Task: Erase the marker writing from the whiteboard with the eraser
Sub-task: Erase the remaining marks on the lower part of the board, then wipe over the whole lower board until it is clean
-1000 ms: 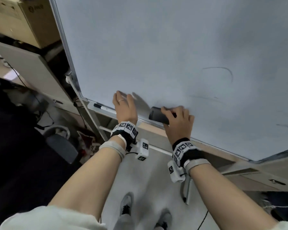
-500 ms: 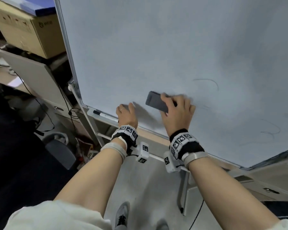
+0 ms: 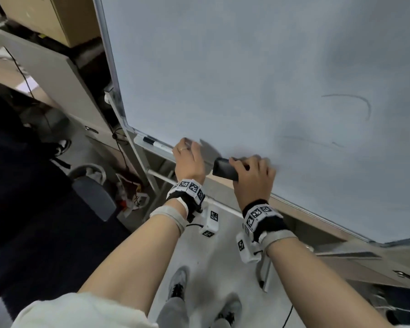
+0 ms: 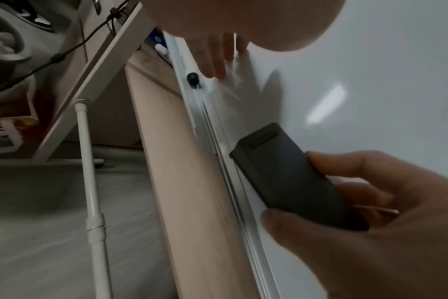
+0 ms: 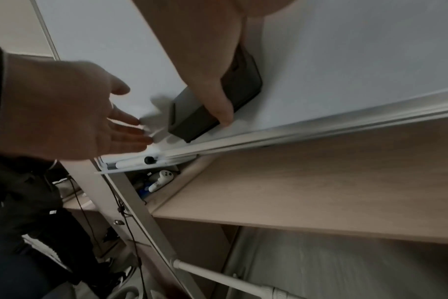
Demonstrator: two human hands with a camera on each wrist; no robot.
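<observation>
My right hand (image 3: 253, 178) grips the dark eraser (image 3: 225, 171) — thumb under, fingers (image 4: 345, 168) curled over — felt face pressed to the whiteboard (image 3: 223, 79) just above its bottom rail (image 4: 205, 121). My left hand (image 3: 189, 159) lies beside it, fingers straight and flat on the board, bracing. Faint marker strokes (image 3: 355, 102) remain up and to the right of my right fingers. To do the stroke well, I judge — keep the felt flat, press evenly, and sweep in overlapping passes toward those arcs.
</observation>
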